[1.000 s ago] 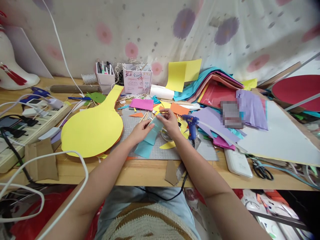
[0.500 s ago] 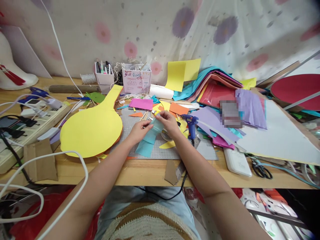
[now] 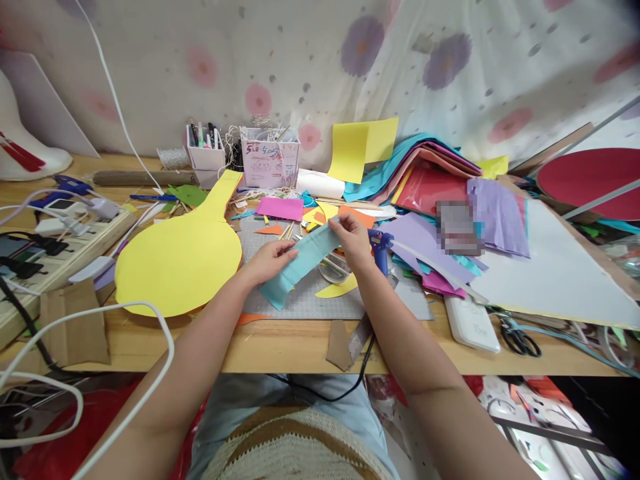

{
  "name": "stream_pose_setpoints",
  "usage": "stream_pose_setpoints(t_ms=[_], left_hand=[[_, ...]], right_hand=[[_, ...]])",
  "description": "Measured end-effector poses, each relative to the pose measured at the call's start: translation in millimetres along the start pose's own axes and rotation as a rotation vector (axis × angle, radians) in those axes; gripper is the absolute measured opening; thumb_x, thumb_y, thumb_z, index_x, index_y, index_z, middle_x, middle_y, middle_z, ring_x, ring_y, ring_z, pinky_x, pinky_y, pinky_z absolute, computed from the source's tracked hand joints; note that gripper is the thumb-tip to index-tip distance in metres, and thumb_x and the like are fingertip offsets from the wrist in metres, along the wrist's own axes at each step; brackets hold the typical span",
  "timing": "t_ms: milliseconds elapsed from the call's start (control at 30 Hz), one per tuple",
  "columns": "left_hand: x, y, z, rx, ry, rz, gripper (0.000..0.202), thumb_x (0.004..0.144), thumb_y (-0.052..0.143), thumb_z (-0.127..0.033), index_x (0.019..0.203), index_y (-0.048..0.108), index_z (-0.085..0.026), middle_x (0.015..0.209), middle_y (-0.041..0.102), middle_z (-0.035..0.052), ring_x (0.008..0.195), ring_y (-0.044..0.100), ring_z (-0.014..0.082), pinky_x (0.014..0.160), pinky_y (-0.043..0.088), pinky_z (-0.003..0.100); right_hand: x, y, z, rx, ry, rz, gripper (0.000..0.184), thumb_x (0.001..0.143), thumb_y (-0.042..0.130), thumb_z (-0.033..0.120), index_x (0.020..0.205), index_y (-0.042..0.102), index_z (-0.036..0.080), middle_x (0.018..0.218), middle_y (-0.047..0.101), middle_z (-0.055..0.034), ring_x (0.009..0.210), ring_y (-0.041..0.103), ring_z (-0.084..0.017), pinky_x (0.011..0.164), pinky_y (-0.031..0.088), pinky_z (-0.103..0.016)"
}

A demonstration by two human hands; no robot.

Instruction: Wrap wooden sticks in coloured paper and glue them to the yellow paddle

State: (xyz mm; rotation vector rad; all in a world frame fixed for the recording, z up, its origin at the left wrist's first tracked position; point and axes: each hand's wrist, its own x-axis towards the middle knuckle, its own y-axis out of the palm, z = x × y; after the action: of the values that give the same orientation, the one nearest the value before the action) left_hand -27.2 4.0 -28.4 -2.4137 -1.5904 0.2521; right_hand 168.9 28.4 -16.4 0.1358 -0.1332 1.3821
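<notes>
Both hands hold a teal paper strip [image 3: 299,264] just above the grey cutting mat [image 3: 300,303] at the table's middle. My left hand [image 3: 267,259] pinches the strip near its lower left part, fingers closed on it. My right hand [image 3: 354,239] grips its upper right end. The strip runs diagonally from lower left to upper right and looks folded lengthwise. A blue glue gun [image 3: 381,248] stands just right of my right hand.
A large yellow paddle-shaped paper [image 3: 183,257] lies to the left. Stacked coloured sheets [image 3: 430,180] and a white board [image 3: 555,273] fill the right. A power strip [image 3: 55,250] with cables sits far left; scissors [image 3: 520,337] and a white remote-like object [image 3: 473,323] near the front right edge.
The hands have drawn apart, and the teal strip has gone from hanging steeply to lying stretched out diagonally between them. My right hand moved slightly right.
</notes>
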Motion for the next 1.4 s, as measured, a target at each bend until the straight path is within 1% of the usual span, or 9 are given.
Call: stream_pose_setpoints(t_ms=[133,433,733,833,900,1000,1067,1200,1400], left_hand=[[0,-3.1,1,0.04,-0.032,0.046,0.046,0.063,0.063,-0.048,0.097,0.064,-0.016,0.083,0.064,0.0017,0.068,0.055,0.014,0.054,0.041,0.022],[0,-17.0,-2,0.2,0.005,-0.005,0.034,0.07,0.055,-0.047,0.059,0.058,-0.015,0.055,0.047,-0.0026,0.052,0.04,0.0083,0.047,0.028,0.021],[-6,-33.8,-8,0.125,-0.093,0.008,0.036,0.065,0.06,-0.048,0.052,0.053,-0.015,0.047,0.04,-0.0042,0.043,0.032,0.0056,0.042,0.02,0.021],[-7,-36.7,-9,0.127,-0.071,0.047,0.034,0.066,0.06,-0.048,0.057,0.058,-0.015,0.052,0.048,-0.0022,0.048,0.04,0.0078,0.045,0.027,0.021],[-6,-36.4,-9,0.15,-0.002,-0.04,0.029,0.066,0.061,-0.044,0.072,0.063,-0.016,0.067,0.057,0.0004,0.059,0.049,0.0111,0.052,0.036,0.021],[-4,-28.5,-9,0.258,0.191,-0.434,0.035,0.067,0.063,-0.037,0.097,0.061,-0.018,0.093,0.059,0.0044,0.08,0.053,0.0143,0.07,0.044,0.025],[-4,-16.6,-12,0.376,0.311,-0.653,0.03,0.073,0.058,-0.034,0.098,0.06,-0.018,0.098,0.057,0.0058,0.087,0.053,0.015,0.079,0.042,0.028],[-3,14.1,-20,0.605,0.482,-0.531,0.021,0.083,0.047,-0.031,0.085,0.064,-0.019,0.09,0.06,0.0059,0.09,0.053,0.0167,0.082,0.039,0.028],[6,31.6,-15,0.691,0.424,-0.493,0.02,0.083,0.047,-0.028,0.092,0.063,-0.021,0.093,0.062,0.0067,0.091,0.053,0.0187,0.079,0.039,0.029]], right_hand=[[0,-2,1,0.015,0.036,-0.015,0.032,0.058,0.067,0.044,0.069,0.049,0.02,0.061,0.05,0.0029,0.055,0.044,-0.009,0.05,0.037,-0.023],[3,-6,-2,0.017,0.004,-0.071,0.033,0.06,0.066,0.041,0.077,0.046,0.021,0.06,0.048,0.0048,0.055,0.044,-0.009,0.05,0.034,-0.022],[-2,-3,-5,-0.023,-0.004,0.001,0.033,0.067,0.058,0.043,0.087,0.039,0.026,0.061,0.04,0.0075,0.049,0.037,-0.008,0.046,0.028,-0.021],[-1,-3,-7,-0.032,0.02,-0.01,0.033,0.066,0.058,0.044,0.085,0.038,0.025,0.061,0.039,0.0069,0.052,0.038,-0.009,0.049,0.03,-0.021],[-1,-2,-7,-0.054,0.018,-0.03,0.033,0.067,0.057,0.045,0.084,0.038,0.025,0.062,0.04,0.0062,0.054,0.039,-0.009,0.051,0.031,-0.022],[-3,2,-7,-0.096,-0.045,-0.068,0.032,0.067,0.056,0.045,0.084,0.038,0.024,0.064,0.041,0.0053,0.058,0.041,-0.01,0.054,0.032,-0.022],[-5,6,-7,-0.113,-0.076,-0.083,0.031,0.068,0.056,0.044,0.084,0.038,0.024,0.065,0.041,0.005,0.06,0.042,-0.01,0.055,0.033,-0.023],[-9,16,-7,-0.087,-0.079,-0.059,0.03,0.068,0.056,0.041,0.084,0.038,0.024,0.066,0.042,0.0046,0.061,0.043,-0.01,0.056,0.034,-0.023],[-15,22,-3,-0.02,-0.089,-0.036,0.033,0.068,0.057,0.043,0.085,0.036,0.024,0.066,0.042,0.0048,0.06,0.044,-0.01,0.054,0.036,-0.022]])
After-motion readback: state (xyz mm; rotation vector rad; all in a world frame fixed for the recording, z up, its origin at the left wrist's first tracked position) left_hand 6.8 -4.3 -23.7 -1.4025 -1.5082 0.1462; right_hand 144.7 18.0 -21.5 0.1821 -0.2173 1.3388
